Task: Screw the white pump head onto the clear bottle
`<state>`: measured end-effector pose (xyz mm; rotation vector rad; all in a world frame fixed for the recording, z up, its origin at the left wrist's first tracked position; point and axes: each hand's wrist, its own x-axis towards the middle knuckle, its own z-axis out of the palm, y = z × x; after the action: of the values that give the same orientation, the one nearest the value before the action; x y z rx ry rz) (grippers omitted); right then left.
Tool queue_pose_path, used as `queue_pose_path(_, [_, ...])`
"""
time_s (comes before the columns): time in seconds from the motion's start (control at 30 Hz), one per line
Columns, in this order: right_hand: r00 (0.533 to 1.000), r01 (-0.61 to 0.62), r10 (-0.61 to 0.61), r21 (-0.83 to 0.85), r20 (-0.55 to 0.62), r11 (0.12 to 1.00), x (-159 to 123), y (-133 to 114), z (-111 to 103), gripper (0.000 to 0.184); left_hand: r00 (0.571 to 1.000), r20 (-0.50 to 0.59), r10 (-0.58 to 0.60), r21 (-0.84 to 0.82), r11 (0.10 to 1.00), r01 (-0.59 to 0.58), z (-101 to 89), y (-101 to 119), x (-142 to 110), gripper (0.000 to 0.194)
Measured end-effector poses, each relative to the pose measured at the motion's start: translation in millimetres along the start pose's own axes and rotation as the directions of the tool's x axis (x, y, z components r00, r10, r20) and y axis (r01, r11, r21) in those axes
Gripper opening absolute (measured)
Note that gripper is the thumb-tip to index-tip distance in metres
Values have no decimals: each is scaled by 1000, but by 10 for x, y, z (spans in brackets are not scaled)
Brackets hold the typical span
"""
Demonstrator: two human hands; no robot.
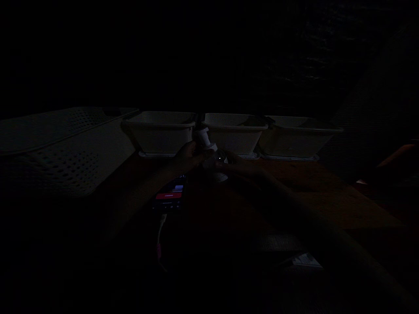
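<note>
Deep gloom here, and you've got the white bottle (220, 176) between both hands, tilted, its top leaning left, near the middle of the tabletop's (347, 196) far edge. Your left hand (187, 151) grips it up by the neck; your right hand (235, 162) closes on its body. It's too dark to tell if the base touches down. A lit phone (169, 195) lies beside your left forearm, and three bins (166, 138) line that far edge.

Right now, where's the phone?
In the head view, the phone is slightly left of and below centre, below the left hand, with a pale cable at its near end.
</note>
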<state>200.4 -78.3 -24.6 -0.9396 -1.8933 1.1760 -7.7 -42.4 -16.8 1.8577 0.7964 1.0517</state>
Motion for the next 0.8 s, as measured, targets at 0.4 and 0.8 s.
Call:
queue_pose_path(0.4, [990,54,-53,3,-129,999,13,16,39,62,977,31,213,431,879,-205,32,61,-107,36])
queue_pose_path(0.8, [989,4,13,120,-148,993,48,100,2,69,958,20,286,576,780,-245,17,79,-118,39])
